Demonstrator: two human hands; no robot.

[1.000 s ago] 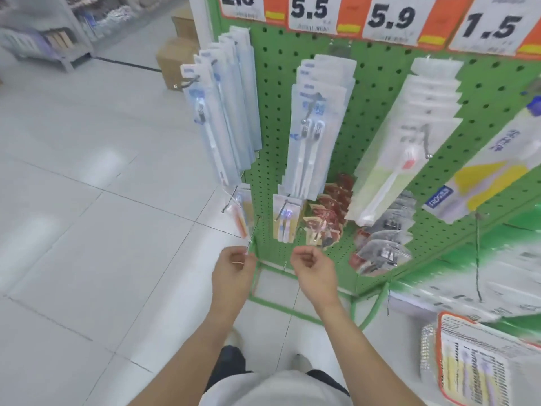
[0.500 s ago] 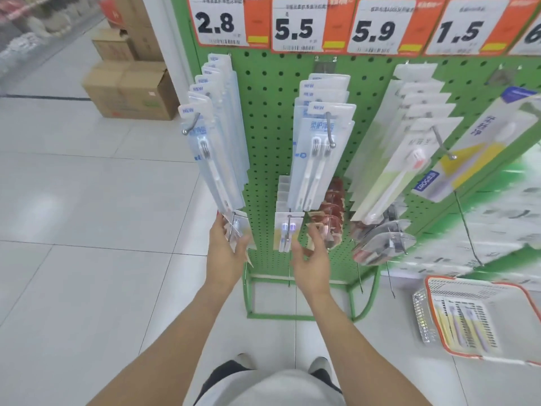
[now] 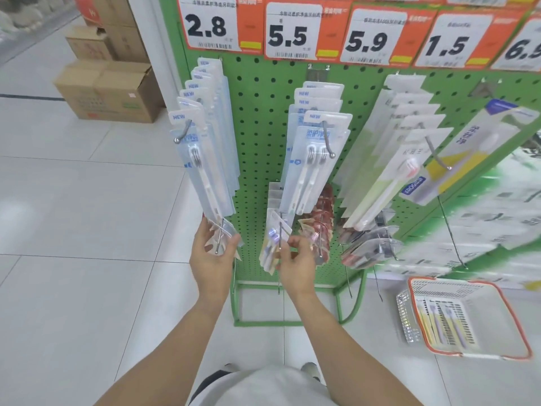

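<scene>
Head view: the left hand [image 3: 215, 260] gripped a clear blister pack [image 3: 227, 233] between thumb and fingers, on the lower hook [image 3: 220, 237] above its palm. The right hand [image 3: 296, 266] pinched the neighbouring toothbrush pack [image 3: 271, 244] at its fingertips. A skewed pull could snag a pack's hole or spill packs

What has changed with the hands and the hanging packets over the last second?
Both hands moved up. The left hand now holds the clear packet; the right hand pinches the small packets. Toothbrush packs and basket stayed put.
</scene>
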